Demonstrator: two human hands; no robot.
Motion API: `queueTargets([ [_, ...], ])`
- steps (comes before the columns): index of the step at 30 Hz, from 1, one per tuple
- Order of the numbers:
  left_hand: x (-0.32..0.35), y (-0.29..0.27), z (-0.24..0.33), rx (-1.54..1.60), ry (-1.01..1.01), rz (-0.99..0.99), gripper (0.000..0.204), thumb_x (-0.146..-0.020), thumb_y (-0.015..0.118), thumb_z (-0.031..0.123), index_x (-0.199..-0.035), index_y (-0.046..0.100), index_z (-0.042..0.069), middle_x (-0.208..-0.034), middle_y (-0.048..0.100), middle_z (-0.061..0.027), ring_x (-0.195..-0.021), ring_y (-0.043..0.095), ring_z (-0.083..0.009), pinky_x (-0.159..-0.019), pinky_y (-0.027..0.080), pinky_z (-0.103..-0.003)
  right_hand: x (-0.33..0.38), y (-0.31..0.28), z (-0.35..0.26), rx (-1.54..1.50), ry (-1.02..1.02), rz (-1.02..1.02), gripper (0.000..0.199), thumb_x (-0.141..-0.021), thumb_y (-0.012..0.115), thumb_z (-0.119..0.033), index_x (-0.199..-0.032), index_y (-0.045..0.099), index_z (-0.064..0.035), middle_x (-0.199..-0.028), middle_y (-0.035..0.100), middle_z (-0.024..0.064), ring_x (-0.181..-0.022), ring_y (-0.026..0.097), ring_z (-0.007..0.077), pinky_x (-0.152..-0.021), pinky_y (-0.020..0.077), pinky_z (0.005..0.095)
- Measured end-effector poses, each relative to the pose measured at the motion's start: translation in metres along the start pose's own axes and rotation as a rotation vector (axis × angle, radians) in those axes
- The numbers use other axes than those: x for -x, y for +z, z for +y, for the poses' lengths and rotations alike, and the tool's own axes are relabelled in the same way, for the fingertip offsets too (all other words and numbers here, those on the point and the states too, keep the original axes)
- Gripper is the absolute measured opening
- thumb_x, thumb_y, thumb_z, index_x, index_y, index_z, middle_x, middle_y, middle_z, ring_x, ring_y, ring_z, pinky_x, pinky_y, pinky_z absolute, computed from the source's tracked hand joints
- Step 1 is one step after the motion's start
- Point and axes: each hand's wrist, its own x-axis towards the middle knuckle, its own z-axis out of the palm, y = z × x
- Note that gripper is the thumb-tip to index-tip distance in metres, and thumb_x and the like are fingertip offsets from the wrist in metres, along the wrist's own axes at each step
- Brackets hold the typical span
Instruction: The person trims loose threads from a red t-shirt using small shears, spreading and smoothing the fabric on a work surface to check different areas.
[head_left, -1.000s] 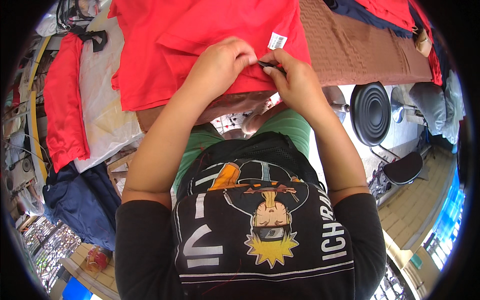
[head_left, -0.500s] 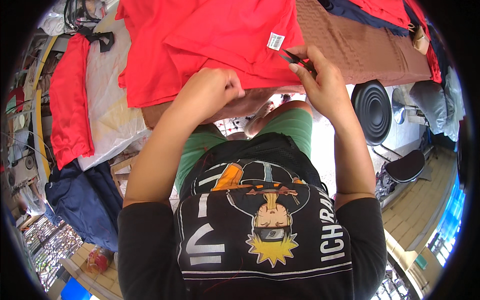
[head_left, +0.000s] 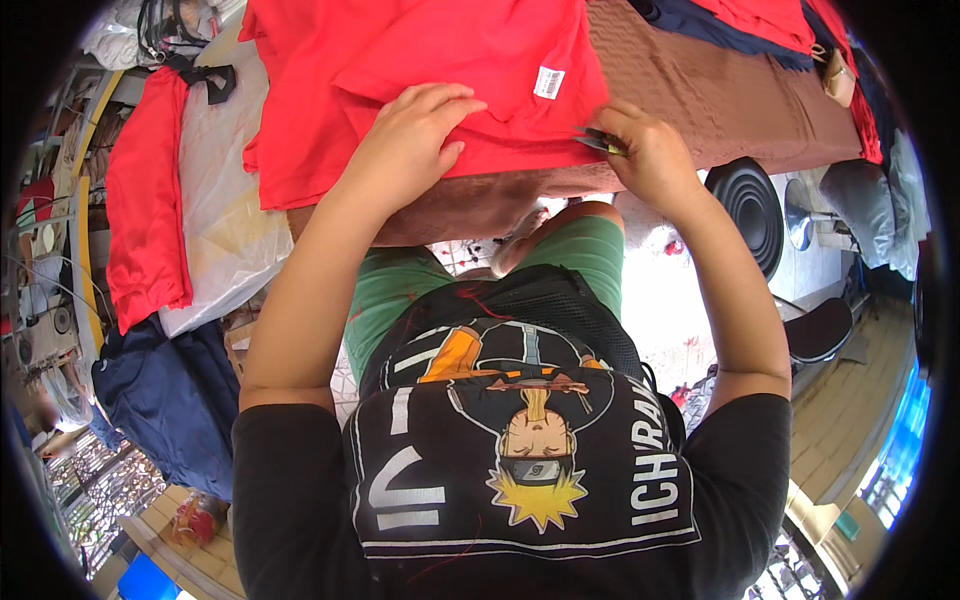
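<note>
A red garment [head_left: 420, 45] lies spread over the brown-covered table [head_left: 690, 95], its near edge close to my body. A white printed label [head_left: 548, 82] shows on its right part. My left hand [head_left: 405, 140] rests on or just over the cloth, fingers apart, holding nothing. At the garment's right edge, my right hand [head_left: 650, 155] is closed round small thread snips [head_left: 598, 141], their dark blades pointing left over the cloth. Whether its fingertips also pinch the fabric, I cannot tell.
To the left, another red garment [head_left: 148, 200] and dark blue cloth [head_left: 165, 400] hang by a plastic-covered surface [head_left: 225, 190]. Red and navy clothes [head_left: 760, 25] lie at the far right. A round black stool seat [head_left: 745, 215] stands right of my arm.
My left hand has opened from a curled fist and moved up onto the cloth. The right hand has turned and come slightly down with the snips, which now point left.
</note>
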Motion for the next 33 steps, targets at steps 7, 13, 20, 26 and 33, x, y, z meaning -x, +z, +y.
queueTargets([
  [7, -0.021, 0.002, -0.015, 0.272, -0.341, -0.090, 0.020, -0.093, 0.057, 0.019, -0.109, 0.065, 0.010, -0.095, 0.069, -0.0105, -0.093, 0.066, -0.0242, -0.088, 0.049, -0.036, -0.010, -0.015, 0.017, -0.486, 0.290, 0.016, 0.018, -0.087, 0.066, -0.017, -0.098, 0.066, -0.0020, -0.081, 0.066, 0.0114, -0.072, 0.060, 0.0190, -0.068, 0.0480, 0.0314],
  [13, -0.030, 0.016, -0.012, 0.090, -0.230, 0.068, 0.018, -0.090, 0.062, 0.016, -0.106, 0.067, 0.009, -0.100, 0.066, -0.0083, -0.090, 0.065, -0.0209, -0.077, 0.052, -0.032, -0.016, 0.021, 0.036, -0.462, 0.455, 0.068, 0.025, -0.085, 0.070, -0.026, -0.091, 0.068, -0.0009, -0.077, 0.066, 0.0117, -0.068, 0.059, 0.0187, -0.067, 0.0478, 0.0325],
  [20, -0.058, 0.053, 0.036, 0.318, 0.024, 0.084, 0.020, -0.080, 0.071, 0.011, -0.099, 0.071, 0.008, -0.098, 0.063, -0.0050, -0.087, 0.063, -0.0218, -0.076, 0.052, -0.032, -0.016, 0.018, 0.032, -0.479, 0.499, 0.061, 0.028, -0.083, 0.072, -0.027, -0.091, 0.069, -0.0006, -0.077, 0.068, 0.0143, -0.070, 0.063, 0.0220, -0.068, 0.0492, 0.0344],
  [26, -0.059, 0.078, 0.033, 0.332, -0.063, 0.017, 0.019, -0.078, 0.073, 0.014, -0.095, 0.070, 0.006, -0.100, 0.063, -0.0036, -0.088, 0.063, -0.0204, -0.077, 0.052, -0.033, -0.015, 0.021, 0.034, -0.495, 0.519, 0.083, 0.026, -0.085, 0.071, -0.026, -0.091, 0.068, 0.0000, -0.075, 0.066, 0.0107, -0.070, 0.060, 0.0170, -0.067, 0.0483, 0.0310],
  [33, -0.061, 0.034, 0.000, 0.792, -0.051, -0.291, 0.020, -0.089, 0.062, 0.017, -0.077, 0.063, 0.001, -0.101, 0.061, -0.0088, -0.102, 0.057, -0.0211, -0.092, 0.043, -0.034, -0.017, 0.017, 0.030, -0.563, 0.565, 0.042, 0.022, -0.088, 0.068, -0.021, -0.089, 0.066, 0.0003, -0.073, 0.062, -0.0004, -0.070, 0.052, 0.0054, -0.064, 0.0454, 0.0240],
])
